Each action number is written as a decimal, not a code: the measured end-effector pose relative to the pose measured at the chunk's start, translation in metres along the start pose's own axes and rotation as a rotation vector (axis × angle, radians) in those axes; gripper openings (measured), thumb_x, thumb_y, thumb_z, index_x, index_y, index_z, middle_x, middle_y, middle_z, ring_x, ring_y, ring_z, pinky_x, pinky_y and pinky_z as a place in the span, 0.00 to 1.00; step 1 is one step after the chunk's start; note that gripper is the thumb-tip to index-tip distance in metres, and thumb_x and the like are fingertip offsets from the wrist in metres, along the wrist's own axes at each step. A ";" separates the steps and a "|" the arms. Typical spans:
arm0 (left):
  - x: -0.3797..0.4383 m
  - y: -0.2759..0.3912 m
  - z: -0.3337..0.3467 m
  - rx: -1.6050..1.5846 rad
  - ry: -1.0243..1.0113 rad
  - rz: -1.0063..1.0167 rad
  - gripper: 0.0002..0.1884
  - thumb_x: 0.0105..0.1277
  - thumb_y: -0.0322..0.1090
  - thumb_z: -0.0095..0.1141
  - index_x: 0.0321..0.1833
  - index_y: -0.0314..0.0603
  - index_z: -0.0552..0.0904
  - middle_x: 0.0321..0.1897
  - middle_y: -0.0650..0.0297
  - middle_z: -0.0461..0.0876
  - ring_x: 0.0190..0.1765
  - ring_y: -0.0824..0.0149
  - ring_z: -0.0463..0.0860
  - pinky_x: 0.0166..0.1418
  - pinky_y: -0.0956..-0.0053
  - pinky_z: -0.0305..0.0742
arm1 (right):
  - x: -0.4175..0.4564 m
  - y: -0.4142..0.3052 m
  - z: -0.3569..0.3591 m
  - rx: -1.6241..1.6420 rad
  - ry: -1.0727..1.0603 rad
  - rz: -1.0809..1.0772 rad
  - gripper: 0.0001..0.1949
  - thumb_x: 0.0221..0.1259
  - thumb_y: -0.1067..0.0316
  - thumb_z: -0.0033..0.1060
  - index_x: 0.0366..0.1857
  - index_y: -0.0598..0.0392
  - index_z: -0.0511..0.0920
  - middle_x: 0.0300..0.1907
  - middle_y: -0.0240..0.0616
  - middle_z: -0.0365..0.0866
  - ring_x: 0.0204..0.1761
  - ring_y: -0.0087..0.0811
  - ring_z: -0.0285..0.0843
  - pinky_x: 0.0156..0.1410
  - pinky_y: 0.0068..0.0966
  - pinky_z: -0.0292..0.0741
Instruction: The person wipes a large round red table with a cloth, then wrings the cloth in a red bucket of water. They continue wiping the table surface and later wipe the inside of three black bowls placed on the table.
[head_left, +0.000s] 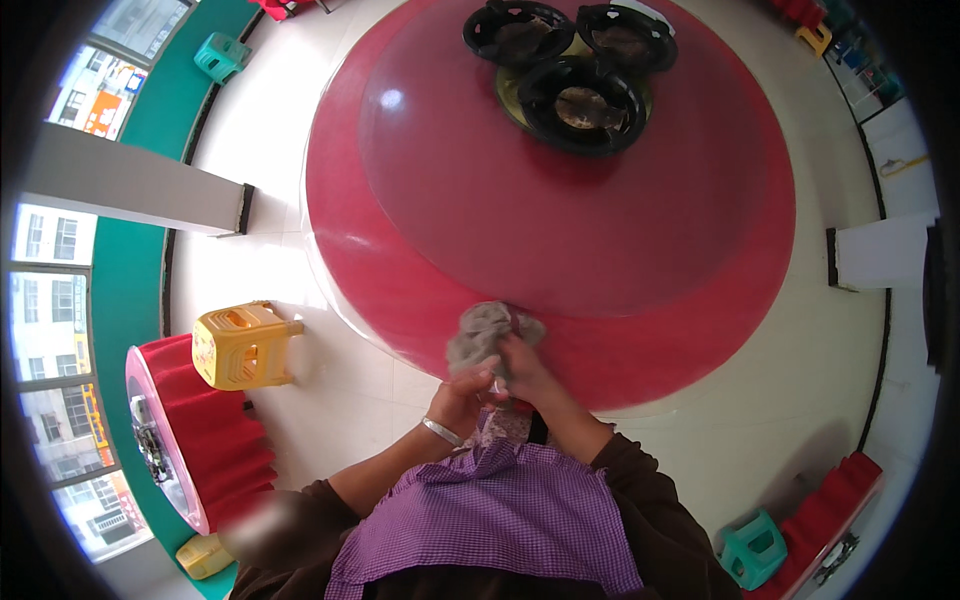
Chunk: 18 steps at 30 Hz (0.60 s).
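A crumpled grey cloth (484, 330) is bunched over the near edge of a round red-topped table (420, 300). My right hand (523, 367) grips the cloth from its near right side. Beside it, my left hand (463, 397), with a silver bangle on the wrist, is held at the lower edge of the cloth. Its thumb and fingers come close together there, and whether they pinch the cloth is unclear. Just beyond the cloth, a large round turntable (570, 232) with a smooth top covers the table's middle.
Three black ring-shaped stands (529, 124) cluster at the turntable's far side, over a yellowish round base (508, 94). A yellow plastic stool (225, 356) and a red-draped table (206, 420) stand to the left. A green stool (754, 551) is at lower right. Pillars (150, 176) flank the room.
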<state>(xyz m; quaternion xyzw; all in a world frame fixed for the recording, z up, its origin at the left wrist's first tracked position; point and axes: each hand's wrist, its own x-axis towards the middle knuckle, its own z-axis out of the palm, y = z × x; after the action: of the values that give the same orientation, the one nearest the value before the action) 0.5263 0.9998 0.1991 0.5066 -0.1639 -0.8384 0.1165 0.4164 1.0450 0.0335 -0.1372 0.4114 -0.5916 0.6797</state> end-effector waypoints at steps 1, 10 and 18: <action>0.000 0.003 -0.001 0.035 -0.002 -0.030 0.28 0.67 0.39 0.57 0.67 0.36 0.69 0.35 0.65 0.80 0.38 0.68 0.83 0.35 0.78 0.73 | 0.003 0.001 0.002 -0.165 -0.053 0.022 0.18 0.62 0.65 0.51 0.55 0.57 0.74 0.51 0.40 0.80 0.49 0.35 0.80 0.55 0.30 0.76; -0.002 0.012 -0.011 0.005 -0.042 -0.132 0.29 0.67 0.35 0.57 0.70 0.34 0.67 0.40 0.61 0.82 0.42 0.66 0.83 0.41 0.75 0.75 | -0.052 -0.092 0.031 0.681 0.288 0.308 0.20 0.69 0.53 0.48 0.58 0.54 0.73 0.45 0.44 0.82 0.45 0.33 0.81 0.46 0.33 0.80; -0.009 0.011 -0.015 0.102 -0.013 -0.153 0.26 0.70 0.34 0.53 0.69 0.30 0.67 0.37 0.59 0.81 0.41 0.65 0.83 0.40 0.74 0.75 | -0.046 -0.042 0.003 -0.422 -0.111 0.405 0.17 0.62 0.62 0.51 0.49 0.62 0.78 0.46 0.38 0.82 0.44 0.30 0.80 0.51 0.27 0.76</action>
<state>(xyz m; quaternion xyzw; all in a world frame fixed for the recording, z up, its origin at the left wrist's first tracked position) 0.5439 0.9910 0.2040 0.5176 -0.1677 -0.8387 0.0251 0.3914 1.0753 0.0820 -0.2228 0.5065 -0.3366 0.7619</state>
